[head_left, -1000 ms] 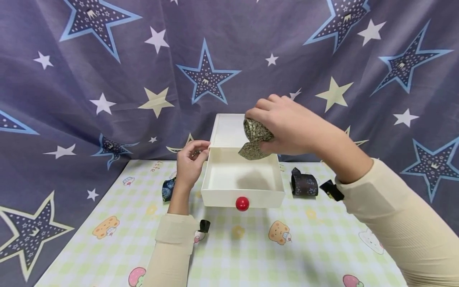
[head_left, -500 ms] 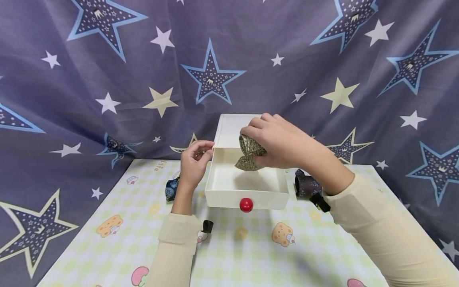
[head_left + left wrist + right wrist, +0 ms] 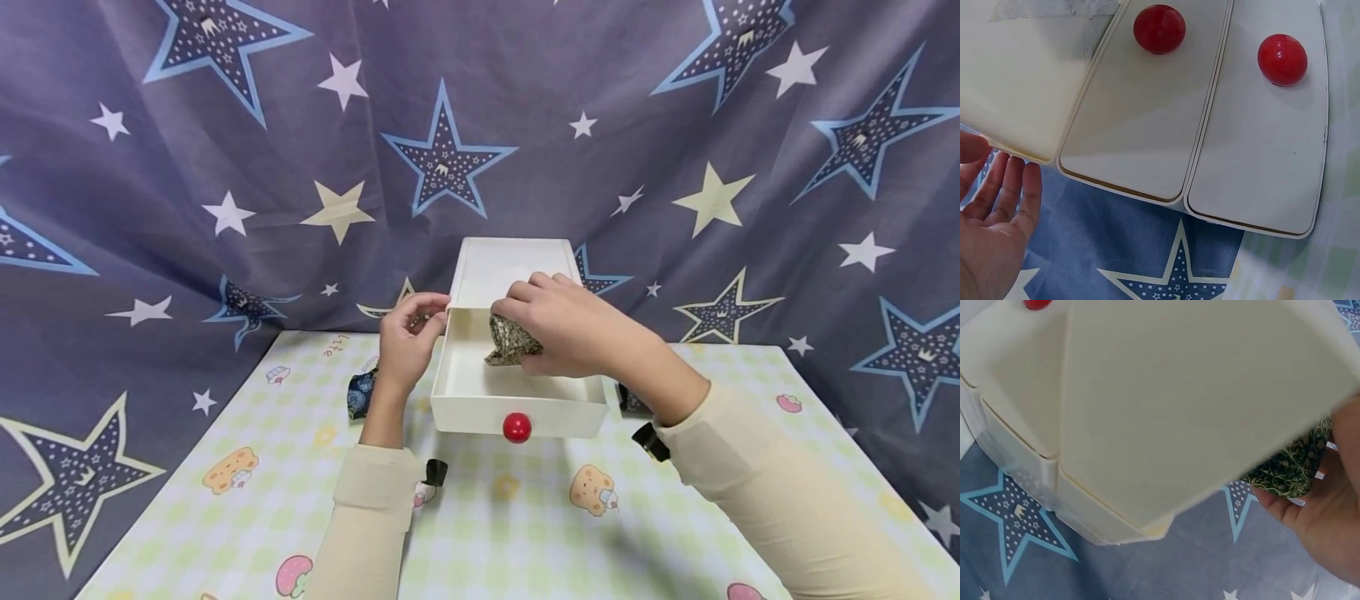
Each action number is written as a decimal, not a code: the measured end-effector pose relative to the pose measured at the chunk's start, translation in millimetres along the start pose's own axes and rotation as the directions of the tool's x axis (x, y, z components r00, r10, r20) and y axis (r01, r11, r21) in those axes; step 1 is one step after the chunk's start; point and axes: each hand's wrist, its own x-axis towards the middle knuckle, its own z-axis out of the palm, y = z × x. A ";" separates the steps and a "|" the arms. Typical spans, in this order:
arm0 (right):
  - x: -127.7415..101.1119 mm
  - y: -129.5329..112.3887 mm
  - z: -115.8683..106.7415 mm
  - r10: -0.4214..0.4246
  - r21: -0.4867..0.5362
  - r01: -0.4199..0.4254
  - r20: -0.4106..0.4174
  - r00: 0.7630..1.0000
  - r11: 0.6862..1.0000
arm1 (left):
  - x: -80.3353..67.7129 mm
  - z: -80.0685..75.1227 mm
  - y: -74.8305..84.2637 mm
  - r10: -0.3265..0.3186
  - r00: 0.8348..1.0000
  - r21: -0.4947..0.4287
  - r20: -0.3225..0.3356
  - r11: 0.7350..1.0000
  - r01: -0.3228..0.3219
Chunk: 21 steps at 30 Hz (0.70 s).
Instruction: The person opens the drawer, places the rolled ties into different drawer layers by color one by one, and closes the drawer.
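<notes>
My right hand (image 3: 566, 325) grips a rolled-up necktie (image 3: 512, 340) with a gold-and-dark pattern, its pointed end hanging down. It is inside the pulled-out top drawer (image 3: 517, 417), over the drawer's floor. From the right wrist view, the drawer's underside hides part of the hand, and the necktie (image 3: 1291, 465) looks dark green with gold vines. At the left side of the white drawer cabinet (image 3: 517, 254), my left hand (image 3: 405, 342) rests its fingertips on the edge near the drawer opening. The left wrist view shows the fingers (image 3: 1010, 187) fairly straight against the cabinet's side.
A blue patterned necktie roll (image 3: 362, 394) lies left of the cabinet, behind my left forearm. To the right, a dark roll (image 3: 632, 402) is mostly hidden by my right arm. Two lower drawers with red knobs (image 3: 1160, 29) are shut. A star-printed curtain (image 3: 300, 125) hangs behind.
My right hand has lowered the necktie from above the drawer into it, shifting slightly left. My left hand has stayed on the cabinet's side.
</notes>
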 end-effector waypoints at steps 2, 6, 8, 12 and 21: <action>1.3 -1.5 5.1 -0.003 -0.007 0.003 0.015 1.000 1.000 | -0.2 0.2 -0.2 -0.008 1.000 -0.001 -0.001 1.000 0.008; 4.3 -3.8 13.9 -0.010 -0.006 0.010 0.043 0.999 1.000 | 0.3 0.5 0.6 -0.010 1.000 -0.007 -0.004 1.000 0.010; 5.9 -4.4 17.9 -0.013 0.005 0.013 0.054 0.998 1.000 | 0.6 0.1 1.4 -0.005 1.000 -0.008 -0.001 1.000 0.005; 8.3 -5.3 22.8 -0.013 0.027 0.011 0.073 0.997 1.000 | 0.7 -0.4 2.6 0.011 1.000 0.001 0.006 1.000 -0.011; 11.8 -5.9 33.0 -0.025 0.073 0.019 0.083 0.996 0.997 | 0.7 -1.0 0.8 -0.015 1.000 -0.011 0.001 1.000 0.015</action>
